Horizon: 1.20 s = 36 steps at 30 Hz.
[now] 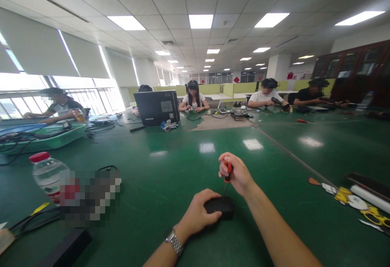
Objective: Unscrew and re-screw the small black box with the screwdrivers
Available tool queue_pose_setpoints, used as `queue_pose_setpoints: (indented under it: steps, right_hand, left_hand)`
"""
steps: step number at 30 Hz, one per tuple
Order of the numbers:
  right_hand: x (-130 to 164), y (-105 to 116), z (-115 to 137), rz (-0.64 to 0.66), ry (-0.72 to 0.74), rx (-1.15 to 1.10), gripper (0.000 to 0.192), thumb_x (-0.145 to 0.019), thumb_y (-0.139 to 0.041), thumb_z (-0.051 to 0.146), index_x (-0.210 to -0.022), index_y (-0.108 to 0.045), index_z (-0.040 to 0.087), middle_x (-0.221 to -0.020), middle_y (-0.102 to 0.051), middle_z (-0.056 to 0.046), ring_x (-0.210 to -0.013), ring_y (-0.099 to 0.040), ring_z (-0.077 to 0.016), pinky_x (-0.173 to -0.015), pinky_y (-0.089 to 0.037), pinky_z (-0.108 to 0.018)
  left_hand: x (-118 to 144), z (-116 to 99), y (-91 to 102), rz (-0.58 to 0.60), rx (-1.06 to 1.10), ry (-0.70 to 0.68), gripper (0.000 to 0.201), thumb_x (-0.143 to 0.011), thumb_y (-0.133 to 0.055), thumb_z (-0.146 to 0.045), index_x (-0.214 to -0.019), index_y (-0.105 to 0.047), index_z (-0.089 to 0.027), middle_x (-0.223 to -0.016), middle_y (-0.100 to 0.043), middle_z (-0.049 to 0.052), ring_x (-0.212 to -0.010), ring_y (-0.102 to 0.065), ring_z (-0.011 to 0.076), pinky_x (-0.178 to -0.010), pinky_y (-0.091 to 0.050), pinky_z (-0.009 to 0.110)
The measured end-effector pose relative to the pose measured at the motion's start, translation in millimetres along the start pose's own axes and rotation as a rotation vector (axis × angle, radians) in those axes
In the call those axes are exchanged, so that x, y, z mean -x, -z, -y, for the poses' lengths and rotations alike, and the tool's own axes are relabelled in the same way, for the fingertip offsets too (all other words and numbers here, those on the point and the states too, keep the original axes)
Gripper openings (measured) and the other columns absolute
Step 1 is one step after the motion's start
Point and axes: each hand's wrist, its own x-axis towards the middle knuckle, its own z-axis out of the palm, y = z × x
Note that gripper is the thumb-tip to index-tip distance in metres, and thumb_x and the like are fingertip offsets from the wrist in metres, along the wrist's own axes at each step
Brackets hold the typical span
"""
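A small black box-shaped device (224, 208) lies on the green table in front of me. My left hand (199, 212) grips it from the left side, thumb along the near edge and fingers over the far edge. In my right hand (239, 173) is a screwdriver (227, 173) with a red and black handle, held upright. Its thin shaft points down at the far part of the device's top. Whether the tip sits in a screw is too small to tell.
A water bottle (50, 175) with a red cap and a blurred-out object stand at left, near cables and a green basket (61, 139). A black computer case (157, 108) and gloves (169, 125) lie farther back. Several people sit around the table. Another screwdriver (302, 121) lies at far right.
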Motion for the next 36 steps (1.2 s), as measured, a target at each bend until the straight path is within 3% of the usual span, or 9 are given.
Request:
queue_pose_setpoints:
  steps: [6, 10, 15, 18, 20, 23, 26, 31, 36]
  right_hand:
    - [2.8, 0.5, 5.1, -0.049, -0.043, 0.124, 0.010, -0.071, -0.065, 0.026, -0.070, -0.065, 0.016, -0.062, -0.058, 0.001, -0.058, -0.052, -0.0110, -0.060, -0.047, -0.026]
    - [4.1, -0.6, 5.5, -0.036, -0.038, 0.047, 0.011, -0.074, -0.060, 0.027, -0.077, -0.065, 0.017, -0.052, -0.051, 0.005, -0.047, -0.045, -0.0087, -0.059, -0.048, -0.028]
    - [3.7, -2.3, 2.7, -0.126, -0.042, 0.021, 0.011, -0.071, -0.065, 0.026, -0.076, -0.058, 0.019, -0.066, -0.060, 0.004, -0.057, -0.053, -0.0100, -0.061, -0.049, -0.026]
    - [2.5, -0.8, 2.2, -0.127, -0.009, 0.020, 0.010, -0.072, -0.062, 0.026, -0.079, -0.057, 0.020, -0.054, -0.052, 0.007, -0.047, -0.045, -0.0081, -0.059, -0.049, -0.027]
    - [2.2, 0.1, 2.6, -0.142, 0.009, 0.011, 0.011, -0.073, -0.059, 0.027, -0.080, -0.058, 0.019, -0.048, -0.048, 0.008, -0.041, -0.039, -0.0076, -0.051, -0.046, -0.026]
    - [6.2, -2.7, 4.8, -0.202, 0.068, -0.057, 0.010, -0.072, -0.057, 0.027, -0.079, -0.057, 0.020, -0.045, -0.044, 0.008, -0.037, -0.034, -0.0067, -0.037, -0.032, -0.019]
    - [15.9, -12.7, 7.4, -0.194, 0.110, -0.171, 0.008, -0.073, -0.054, 0.027, -0.077, -0.057, 0.020, -0.041, -0.038, 0.009, -0.033, -0.026, -0.0055, -0.033, -0.021, -0.017]
    - [26.5, -31.0, 0.7, -0.065, 0.017, -0.211, 0.008, -0.073, -0.053, 0.027, -0.075, -0.057, 0.020, -0.038, -0.036, 0.010, -0.031, -0.022, -0.0053, -0.031, -0.018, -0.017]
    - [25.2, -32.4, -11.9, -0.060, -0.029, -0.181, 0.007, -0.073, -0.053, 0.026, -0.073, -0.057, 0.019, -0.037, -0.036, 0.010, -0.030, -0.021, -0.0050, -0.030, -0.017, -0.016]
  left_hand:
    - [-0.3, 0.5, 0.7, 0.011, -0.007, 0.005, 0.035, -0.070, -0.071, -0.025, -0.104, -0.066, -0.020, -0.099, -0.065, 0.005, -0.091, -0.059, 0.0217, -0.084, -0.045, 0.031]
    - [-0.5, -0.6, 1.0, 0.012, 0.009, 0.000, 0.035, -0.069, -0.072, -0.023, -0.104, -0.066, -0.020, -0.099, -0.065, 0.005, -0.091, -0.059, 0.0213, -0.085, -0.045, 0.030]
    - [-0.4, -1.4, 1.1, 0.009, -0.001, 0.022, 0.036, -0.068, -0.072, -0.022, -0.104, -0.066, -0.020, -0.099, -0.065, 0.005, -0.091, -0.059, 0.0216, -0.084, -0.045, 0.030]
    - [-0.6, -1.0, 1.0, 0.018, 0.002, 0.023, 0.036, -0.068, -0.072, -0.023, -0.103, -0.066, -0.021, -0.099, -0.065, 0.005, -0.091, -0.059, 0.0216, -0.083, -0.045, 0.031]
    - [-0.5, -0.4, 0.8, 0.014, 0.007, 0.020, 0.036, -0.068, -0.072, -0.022, -0.103, -0.066, -0.021, -0.099, -0.065, 0.004, -0.091, -0.059, 0.0213, -0.083, -0.045, 0.030]
    - [-0.1, 0.2, 0.6, 0.008, 0.006, 0.018, 0.037, -0.068, -0.072, -0.019, -0.104, -0.066, -0.021, -0.098, -0.065, 0.004, -0.090, -0.059, 0.0205, -0.083, -0.044, 0.029]
    - [-0.1, 0.7, 0.5, 0.019, -0.005, 0.014, 0.035, -0.069, -0.072, -0.020, -0.103, -0.066, -0.020, -0.097, -0.065, 0.004, -0.089, -0.059, 0.0203, -0.082, -0.044, 0.028]
    - [-0.1, 3.7, -0.3, 0.013, 0.010, -0.006, 0.037, -0.069, -0.072, -0.020, -0.106, -0.065, -0.021, -0.097, -0.064, 0.003, -0.088, -0.059, 0.0200, -0.082, -0.044, 0.028]
    - [0.3, 6.8, -0.9, 0.016, 0.037, -0.010, 0.039, -0.069, -0.073, -0.018, -0.106, -0.065, -0.021, -0.099, -0.065, 0.004, -0.091, -0.059, 0.0210, -0.086, -0.044, 0.030]
